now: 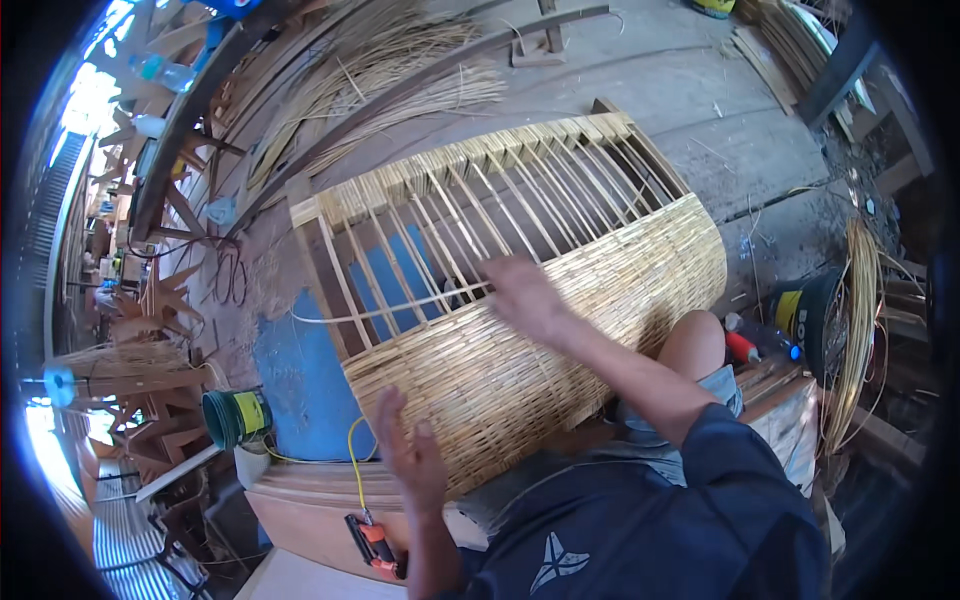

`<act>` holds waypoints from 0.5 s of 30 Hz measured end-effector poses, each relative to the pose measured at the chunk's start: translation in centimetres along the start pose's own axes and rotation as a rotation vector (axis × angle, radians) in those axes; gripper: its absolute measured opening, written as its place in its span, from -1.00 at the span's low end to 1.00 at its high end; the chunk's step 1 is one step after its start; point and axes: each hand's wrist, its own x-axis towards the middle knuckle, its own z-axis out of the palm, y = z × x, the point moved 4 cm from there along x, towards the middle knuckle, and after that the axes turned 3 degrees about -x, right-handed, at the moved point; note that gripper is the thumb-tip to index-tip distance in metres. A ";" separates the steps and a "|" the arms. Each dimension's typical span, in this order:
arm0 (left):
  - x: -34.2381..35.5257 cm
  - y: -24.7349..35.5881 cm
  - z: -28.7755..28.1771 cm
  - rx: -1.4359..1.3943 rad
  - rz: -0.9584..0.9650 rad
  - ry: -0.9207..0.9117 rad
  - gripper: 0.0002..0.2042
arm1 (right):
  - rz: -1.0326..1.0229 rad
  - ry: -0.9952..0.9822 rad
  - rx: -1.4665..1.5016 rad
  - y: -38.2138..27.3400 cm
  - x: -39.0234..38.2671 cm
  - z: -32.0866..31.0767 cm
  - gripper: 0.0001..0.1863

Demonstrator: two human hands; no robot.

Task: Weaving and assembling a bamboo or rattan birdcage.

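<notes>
A curved wooden frame with slats [462,195] lies across my lap, its lower part covered in woven straw-coloured strips [590,290]. My right hand [520,292], blurred by motion, is at the upper edge of the weave with its fingers closed on a long pale strip [375,312] that crosses the bare slats toward the left. My left hand [410,440] is raised beside the lower left end of the weave, fingers apart and holding nothing.
An orange nail gun [378,540] with a yellow hose is at lower left, near a green bucket [225,420]. Loose reeds [380,70] lie behind the frame. A red tool [740,348], bottle [768,335], dark bucket [805,320] and strip bundle [855,330] sit at right.
</notes>
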 end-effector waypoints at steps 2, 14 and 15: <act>-1.9 -0.9 1.5 -0.022 -0.023 0.023 -0.69 | -0.155 -0.193 -0.255 -5.1 1.3 2.9 -0.55; -2.0 -2.6 6.5 0.080 0.172 -0.119 -0.71 | -0.194 -0.471 -0.338 -9.8 4.7 5.1 -0.68; -1.9 -2.5 6.6 0.080 0.168 -0.126 -0.68 | -0.381 -0.361 -0.251 -11.8 4.8 3.6 -0.69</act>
